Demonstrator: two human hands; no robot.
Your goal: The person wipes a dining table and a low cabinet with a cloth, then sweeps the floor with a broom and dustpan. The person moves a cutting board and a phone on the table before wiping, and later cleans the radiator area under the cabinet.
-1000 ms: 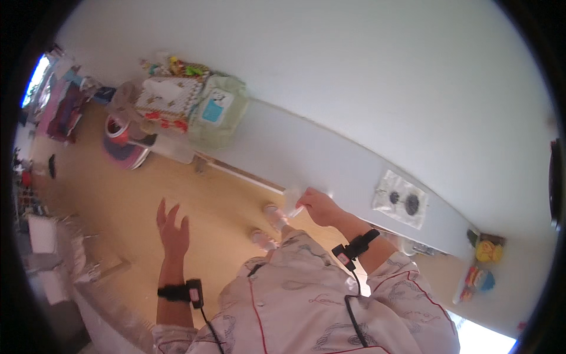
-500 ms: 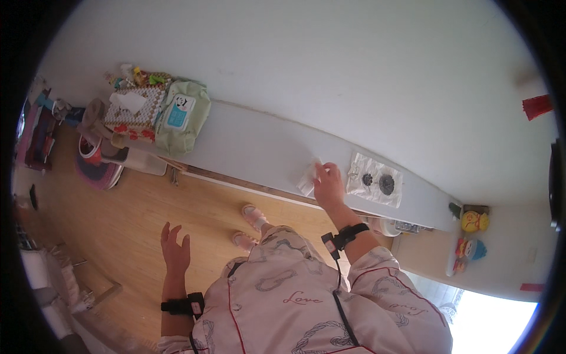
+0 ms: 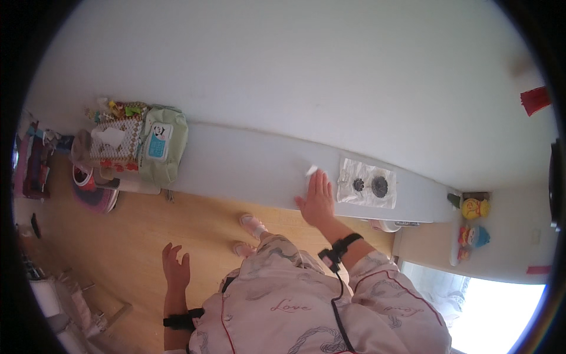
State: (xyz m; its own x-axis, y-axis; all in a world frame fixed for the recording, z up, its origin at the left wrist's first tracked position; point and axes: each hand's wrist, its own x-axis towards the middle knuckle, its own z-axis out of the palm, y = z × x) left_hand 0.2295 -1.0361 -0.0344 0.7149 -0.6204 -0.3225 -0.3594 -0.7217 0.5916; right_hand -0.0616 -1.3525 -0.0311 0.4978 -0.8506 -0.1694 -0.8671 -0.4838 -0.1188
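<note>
My right hand (image 3: 318,200) lies palm down on the long grey shelf (image 3: 236,165), fingers stretched and close together. A white wipe (image 3: 312,170), slightly blurred, pokes out past the fingertips; the rest of it is hidden under the hand. Just right of that hand is a crumpled white sheet (image 3: 348,196) bearing a small dark scalloped disc (image 3: 358,184) and a larger dark round one (image 3: 379,187). My left hand (image 3: 175,266) hangs over the floor, touching nothing, its fingers loosely bent and apart.
On the shelf's left end stand a green wipes pack (image 3: 168,159) and a patterned tissue box (image 3: 115,154). A yellow figurine (image 3: 473,208) sits past the right end. The wall (image 3: 283,71) rises behind the shelf; wooden floor (image 3: 135,230) lies below.
The right hand has flattened out from bent fingers, with the wipe now mostly beneath it. The left hand stays open over the floor. The whole view has shifted slightly.
</note>
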